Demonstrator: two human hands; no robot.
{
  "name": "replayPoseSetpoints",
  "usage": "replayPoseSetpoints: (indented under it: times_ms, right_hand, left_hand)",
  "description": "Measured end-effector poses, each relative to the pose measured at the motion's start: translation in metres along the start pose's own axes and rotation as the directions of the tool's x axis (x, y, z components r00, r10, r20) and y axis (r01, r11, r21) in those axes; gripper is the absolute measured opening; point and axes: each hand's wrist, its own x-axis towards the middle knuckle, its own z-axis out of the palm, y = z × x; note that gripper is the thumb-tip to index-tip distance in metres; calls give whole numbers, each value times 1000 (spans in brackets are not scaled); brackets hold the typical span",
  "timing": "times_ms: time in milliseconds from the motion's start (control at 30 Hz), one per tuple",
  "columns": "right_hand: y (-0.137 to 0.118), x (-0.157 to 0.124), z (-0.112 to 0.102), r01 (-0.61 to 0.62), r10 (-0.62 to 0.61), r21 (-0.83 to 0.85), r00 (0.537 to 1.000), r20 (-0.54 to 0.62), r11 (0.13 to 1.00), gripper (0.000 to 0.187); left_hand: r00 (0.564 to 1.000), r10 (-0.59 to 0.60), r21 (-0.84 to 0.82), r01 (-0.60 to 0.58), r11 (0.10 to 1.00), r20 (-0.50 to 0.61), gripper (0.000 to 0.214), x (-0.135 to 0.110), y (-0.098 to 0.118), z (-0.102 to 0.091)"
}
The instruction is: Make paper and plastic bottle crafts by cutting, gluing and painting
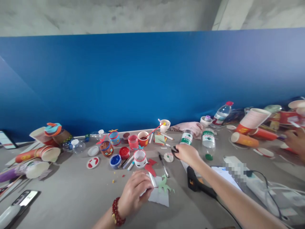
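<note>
L hand [136, 190] pinches whitish strip [152, 180] by its near end, prob. leaving the rest free past fingertips; R hand [187, 154] grasps black-handled scissors [175, 152], blades beyond fingers.

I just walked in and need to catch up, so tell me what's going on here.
A person is working at a grey table with both hands. The left hand is at a pale strip beside white paper and a green cut-out. The right hand reaches out to black-handled scissors; how firmly it grips them is unclear. Open pots of red paint and blue paint stand nearby. Another person's hand shows at the right edge.
</note>
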Motion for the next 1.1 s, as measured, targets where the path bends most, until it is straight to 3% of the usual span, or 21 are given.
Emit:
replayPoseSetpoints:
  times_ms: [167,367,400,433,467,533,600,700,867,1000,1100]
  right_hand:
    - [0,14,-6,40,-45,103,998,46,994,20]
    - [-14,-19,11,61,-135,446,982,135,893,43]
    - [-17,-27,17,30,-122,540,983,135,841,45]
    - [-22,-35,23,-52,-83,723,985,150,688,45]
    - [-27,-43,28,-77,-82,777,983,163,624,48]
    - [-41,-57,39,-88,-149,857,971,188,508,48]
    - [-58,-69,47,-93,-240,892,946,218,442,49]
    - [-83,-80,56,-113,-402,941,883,243,320,49]
    - [-107,-87,69,-216,-434,976,880,193,-4,50]
    - [-113,-97,81,-372,-478,893,851,219,-253,55]
    - [-117,-105,85,-338,-446,889,877,178,-309,53]
  left_hand:
    - [1000,18,5,-18,1000,2,14,-2,-3,1]
    - [988,-132,-136,121,983,-77,11,-4,-5,1]
    - [983,-166,-206,148,967,-76,10,-4,-6,2]
    - [976,-206,-297,176,939,-72,8,-2,-6,4]
    - [965,-253,-410,205,888,-65,5,-1,-6,6]
    - [931,-363,-666,252,702,-31,10,3,-6,10]
    - [893,-449,-850,259,459,30,16,7,-4,12]
    - [863,-494,-936,257,240,110,19,11,0,11]
    - [857,-463,-944,310,115,225,21,10,4,10]
    - [856,-482,-961,260,90,187,21,9,5,11]
    - [862,-478,-966,241,89,171,23,10,10,11]
